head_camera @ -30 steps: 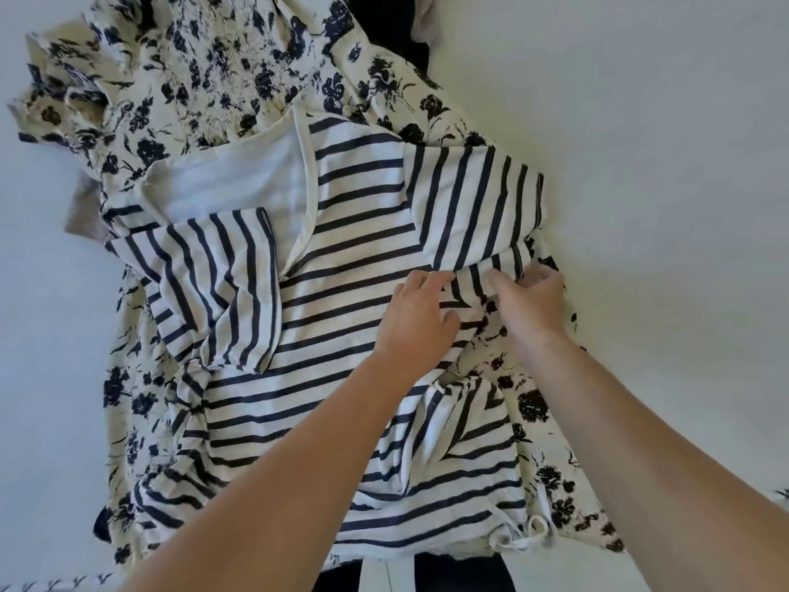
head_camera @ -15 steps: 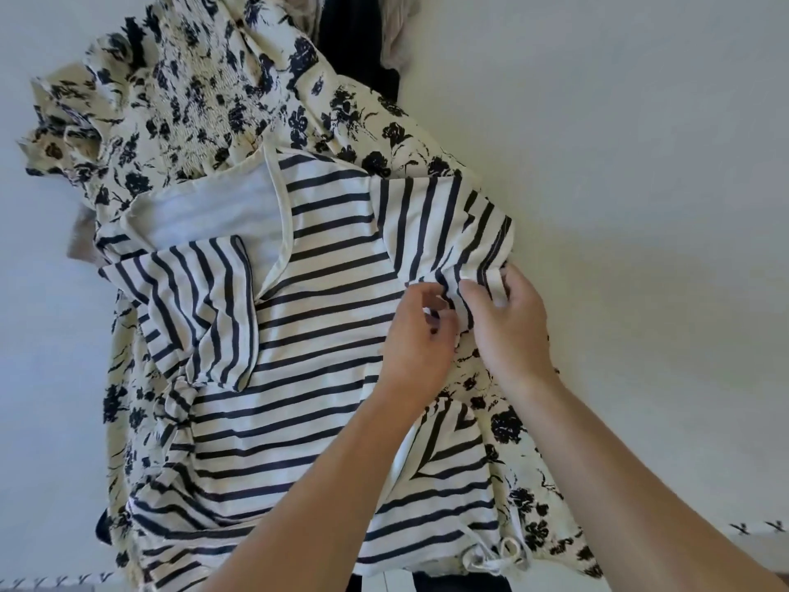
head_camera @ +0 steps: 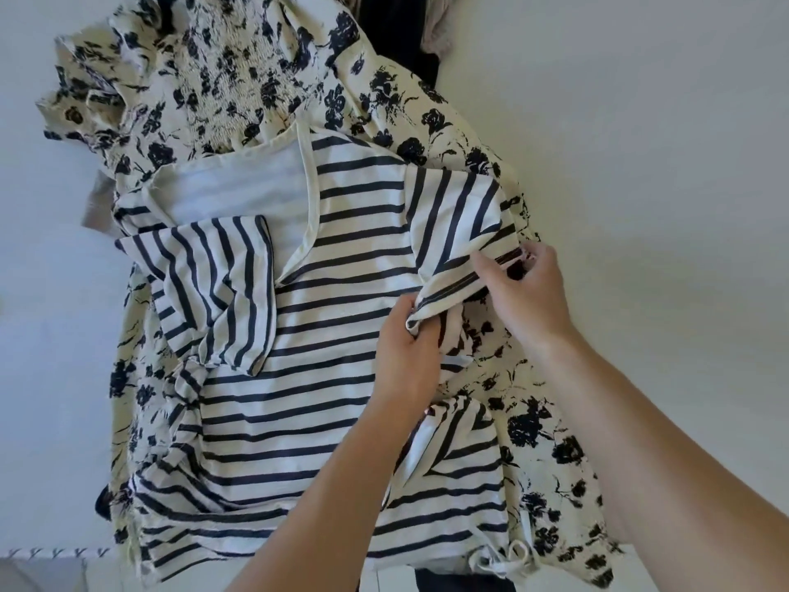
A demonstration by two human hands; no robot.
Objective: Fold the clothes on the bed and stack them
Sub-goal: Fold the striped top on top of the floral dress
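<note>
A white top with navy stripes (head_camera: 341,267) lies front up on a cream dress with dark flowers (head_camera: 239,66), both spread on the white bed (head_camera: 661,143). Its left sleeve (head_camera: 213,288) is folded in over the chest. My left hand (head_camera: 410,348) pinches the lower corner of the right sleeve's cuff. My right hand (head_camera: 527,292) grips the same cuff (head_camera: 452,288) at its outer end, fingers curled round the hem. The sleeve is lifted slightly between both hands.
A dark garment (head_camera: 397,32) and a beige one (head_camera: 435,27) show at the top beyond the dress. A grey-beige cloth (head_camera: 98,202) peeks out at the left under the dress. The bed's stitched edge (head_camera: 55,553) runs along the bottom left.
Both hands have taken hold of the right sleeve's cuff and drawn it out to the right, spreading apart along the hem. The sleeve now lies more open.
</note>
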